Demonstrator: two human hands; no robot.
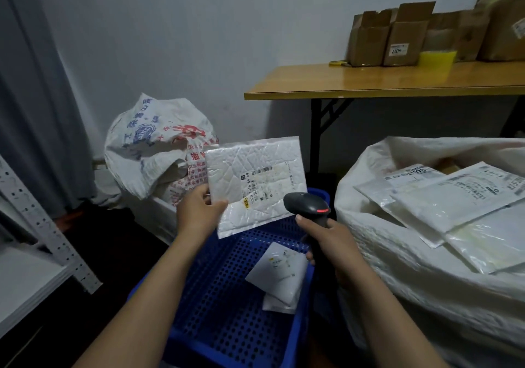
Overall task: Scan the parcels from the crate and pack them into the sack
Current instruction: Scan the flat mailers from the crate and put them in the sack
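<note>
Head view: left grip (pixel 196 211) pinches parcel (pixel 255 180) at lower-left; right grip (pixel 331 238) holds scanner (pixel 306 201).

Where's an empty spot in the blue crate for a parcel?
In the blue crate, the floor is bare between the left wall and the small parcels. The wooden table is bare left of the cardboard boxes. The sack is crowded on top with mailers.

A crate (pixel 221 305) sits between a shelving rack (pixel 42 225), left, and the sack (pixel 397 268), right. Behind them, cardboard boxes (pixel 403 38) stand on a table (pixel 369 80)
</note>
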